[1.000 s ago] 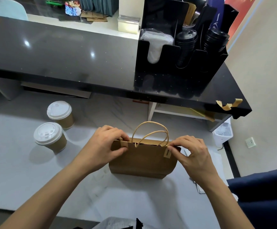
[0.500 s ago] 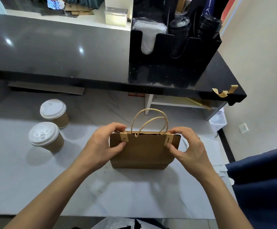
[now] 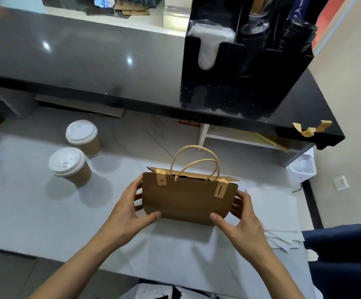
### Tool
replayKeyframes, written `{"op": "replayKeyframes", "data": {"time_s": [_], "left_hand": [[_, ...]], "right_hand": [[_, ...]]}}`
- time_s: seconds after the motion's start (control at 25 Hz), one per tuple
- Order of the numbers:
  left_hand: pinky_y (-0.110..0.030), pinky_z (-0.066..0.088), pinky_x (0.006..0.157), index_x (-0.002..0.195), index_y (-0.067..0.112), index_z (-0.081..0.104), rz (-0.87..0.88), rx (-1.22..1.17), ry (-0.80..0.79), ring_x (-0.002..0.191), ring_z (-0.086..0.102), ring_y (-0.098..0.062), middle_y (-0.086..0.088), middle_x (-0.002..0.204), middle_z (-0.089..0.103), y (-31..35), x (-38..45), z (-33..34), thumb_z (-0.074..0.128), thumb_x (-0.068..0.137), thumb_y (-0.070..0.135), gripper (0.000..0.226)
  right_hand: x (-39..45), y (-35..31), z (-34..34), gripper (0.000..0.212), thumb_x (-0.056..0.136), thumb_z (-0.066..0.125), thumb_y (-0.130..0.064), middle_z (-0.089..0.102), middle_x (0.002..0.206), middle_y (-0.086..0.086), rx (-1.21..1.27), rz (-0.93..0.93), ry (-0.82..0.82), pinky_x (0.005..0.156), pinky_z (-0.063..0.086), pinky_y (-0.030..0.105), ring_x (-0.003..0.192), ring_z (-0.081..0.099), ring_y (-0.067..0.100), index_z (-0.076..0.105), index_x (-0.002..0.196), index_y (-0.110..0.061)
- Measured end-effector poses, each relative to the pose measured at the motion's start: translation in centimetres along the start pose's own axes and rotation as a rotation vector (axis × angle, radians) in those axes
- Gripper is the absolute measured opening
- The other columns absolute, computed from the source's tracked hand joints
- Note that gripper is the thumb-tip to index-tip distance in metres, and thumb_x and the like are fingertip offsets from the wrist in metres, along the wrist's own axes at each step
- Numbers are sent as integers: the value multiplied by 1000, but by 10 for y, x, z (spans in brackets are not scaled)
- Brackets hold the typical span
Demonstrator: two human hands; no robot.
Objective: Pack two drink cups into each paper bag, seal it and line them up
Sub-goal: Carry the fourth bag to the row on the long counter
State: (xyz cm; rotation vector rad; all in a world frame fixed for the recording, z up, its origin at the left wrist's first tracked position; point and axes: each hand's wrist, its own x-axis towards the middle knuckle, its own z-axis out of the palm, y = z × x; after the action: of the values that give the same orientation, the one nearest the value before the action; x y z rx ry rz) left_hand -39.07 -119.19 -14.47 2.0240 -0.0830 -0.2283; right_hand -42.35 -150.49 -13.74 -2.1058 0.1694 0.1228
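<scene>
Left hand (image 3: 130,209) and right hand (image 3: 238,221) clasp the paper bag (image 3: 186,198) low at its ends. It probably crumples easily, so holding near its base seems safest.

A single wide-angle camera sat on the person's head and looked forward and steeply down over both forearms. It was close to the white counter (image 3: 24,212), whose near edge fell low in the frame, while the dark upper shelf (image 3: 89,61) filled the top, its lines bowed by the lens.
</scene>
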Motion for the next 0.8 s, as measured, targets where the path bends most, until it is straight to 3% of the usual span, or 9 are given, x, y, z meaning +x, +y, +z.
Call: {"op": "replayKeyframes", "data": {"time_s": [0.16, 0.32, 0.44, 0.64, 0.8], "left_hand": [[-10, 51, 89, 138, 58, 35, -39, -57, 63, 117, 56, 6, 35, 127, 54, 6, -15, 11, 84, 72, 47, 82], [-6, 50, 83, 142, 59, 32, -83, -116, 184, 118, 56, 9, 42, 128, 50, 17, -29, 13, 84, 76, 46, 85], [-2, 48, 79, 145, 62, 25, -117, -116, 289, 119, 50, 17, 49, 128, 45, 26, -45, 11, 81, 78, 49, 88], [-27, 45, 100, 150, 61, 17, -135, -140, 437, 136, 42, 4, 25, 149, 44, 37, -79, 5, 78, 77, 47, 97], [-33, 47, 102, 149, 64, 16, -177, -131, 511, 135, 42, 4, 22, 150, 43, 37, -107, -6, 80, 83, 38, 95]], "right_hand": [[8, -4, 6, 70, 68, 77, -71, 55, 120, -44, 79, -47, -40, 86, 45, 12, 112, 56, -17, 38, 125, -58], [22, -18, 4, 64, 72, 71, -72, 56, 121, -42, 163, -93, -86, 86, 50, 19, 112, 57, -13, 39, 127, -63], [30, -26, 5, 64, 81, 73, -65, 59, 122, -37, 204, -131, -140, 94, 56, 34, 113, 61, -4, 39, 135, -61], [32, -50, 22, 87, 79, 72, -59, 53, 134, -31, 223, -205, -259, 101, 53, 41, 115, 59, -4, 20, 149, -64], [29, -68, 38, 91, 76, 69, -66, 48, 150, -15, 191, -256, -342, 103, 52, 44, 124, 56, 8, 14, 148, -68]]}}
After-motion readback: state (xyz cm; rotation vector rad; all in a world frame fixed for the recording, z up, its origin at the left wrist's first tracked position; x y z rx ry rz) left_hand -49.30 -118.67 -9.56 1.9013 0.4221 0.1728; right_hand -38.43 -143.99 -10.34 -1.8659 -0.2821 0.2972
